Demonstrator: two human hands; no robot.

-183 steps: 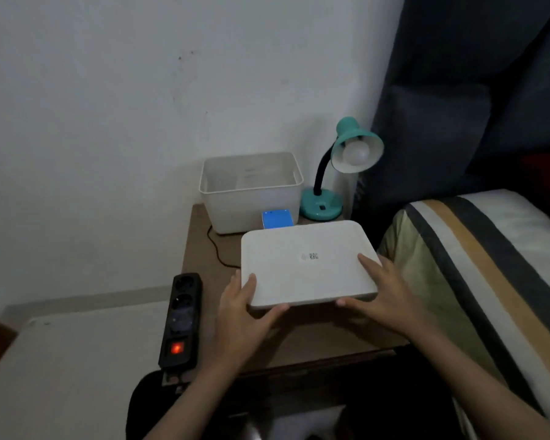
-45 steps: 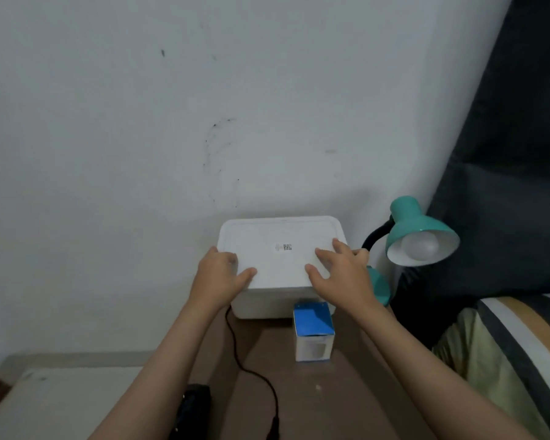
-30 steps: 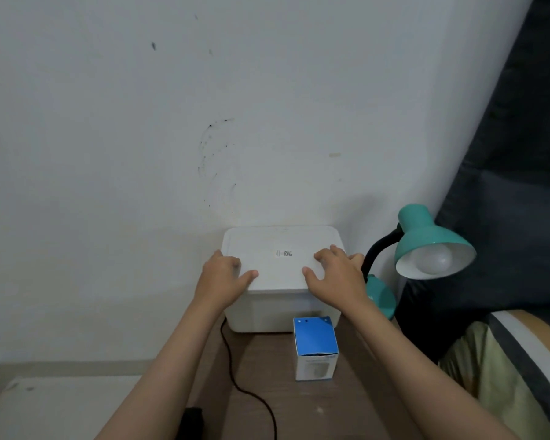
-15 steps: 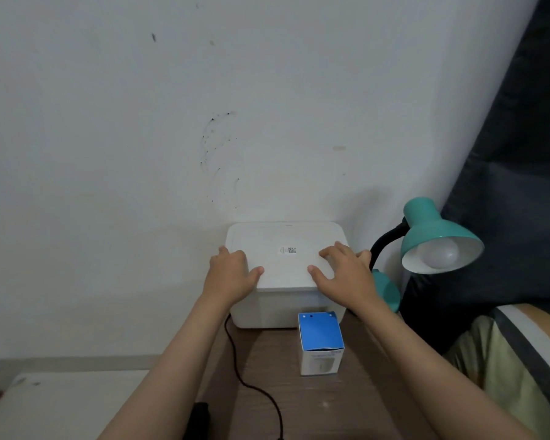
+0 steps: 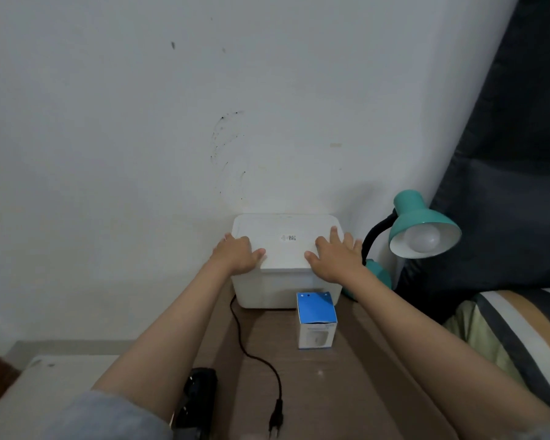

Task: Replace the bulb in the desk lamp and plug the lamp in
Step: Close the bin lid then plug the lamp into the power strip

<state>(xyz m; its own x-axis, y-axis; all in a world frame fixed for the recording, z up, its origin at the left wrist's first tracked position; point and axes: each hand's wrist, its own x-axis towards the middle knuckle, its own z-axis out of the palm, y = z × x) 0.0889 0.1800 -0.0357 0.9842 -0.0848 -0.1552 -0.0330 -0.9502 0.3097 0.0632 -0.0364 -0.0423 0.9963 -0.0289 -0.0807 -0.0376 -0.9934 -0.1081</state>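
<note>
A teal desk lamp (image 5: 423, 228) stands at the back right of the brown table (image 5: 346, 376), with a white bulb (image 5: 421, 239) in its shade. Its black cord (image 5: 254, 354) runs over the table and ends in a loose plug (image 5: 275, 420) near the front edge. A blue and white bulb box (image 5: 316, 319) stands upright in front of a white storage box (image 5: 273, 289). My left hand (image 5: 235, 254) and my right hand (image 5: 335, 254) lie flat on the white lid (image 5: 288, 241), which sits on that box.
A black power strip (image 5: 199, 400) lies at the table's front left edge. A white wall rises right behind the storage box. A striped bed (image 5: 515, 338) and a dark curtain (image 5: 505, 185) are on the right. A low pale surface (image 5: 61, 376) lies to the left.
Six seconds ago I held the lid over the table's front; now it sits on the storage box. In the last second both hands stay pressed on it, barely moving.
</note>
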